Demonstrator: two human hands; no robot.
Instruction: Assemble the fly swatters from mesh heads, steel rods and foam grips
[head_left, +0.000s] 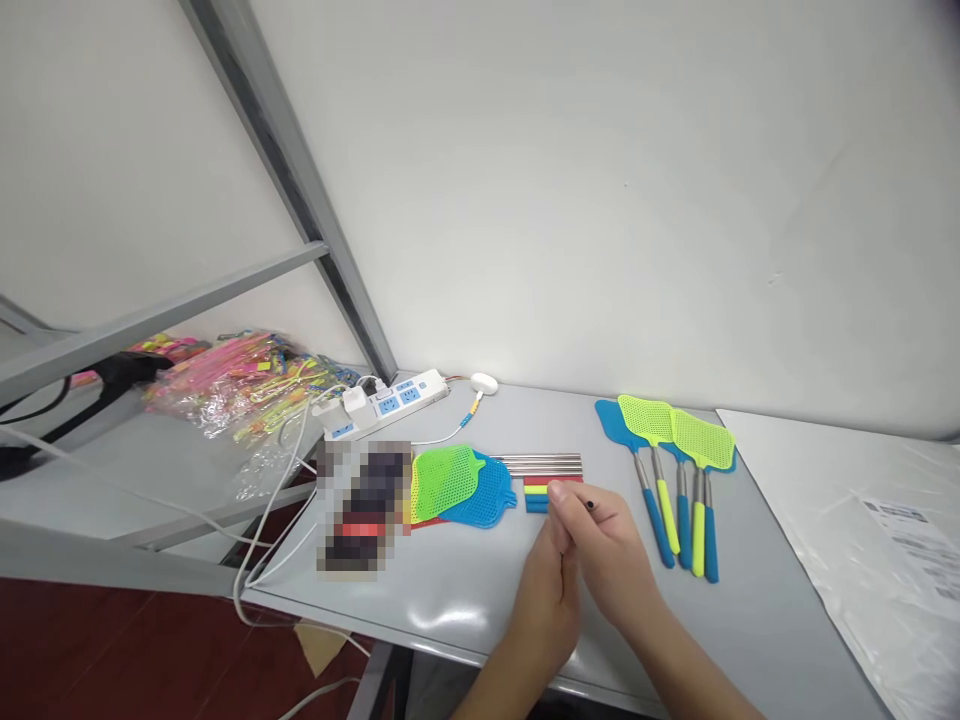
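My right hand [609, 548] is closed, and the dark round end of a thin tube [591, 505] sticks out between its fingers. Pressed against it from below, my left hand [547, 590] is also closed; whatever it grips is hidden by the fingers. Just beyond the hands lie short yellow and blue handle sleeves [535, 504] and a row of thin metal rods [547, 465]. To their left is a pile of perforated fly swatter heads, a green one [446, 482] over a blue one [491, 495]. Several assembled fly swatters [699, 500] lie at the right.
A white power strip [397, 400] with plugs and cables sits at the back left, beside a small white device [484, 383]. A pixelated item [364, 510] lies near the swatter heads. White plastic packaging [855, 520] covers the right side. Bagged colourful goods [232, 385] rest beyond the metal frame.
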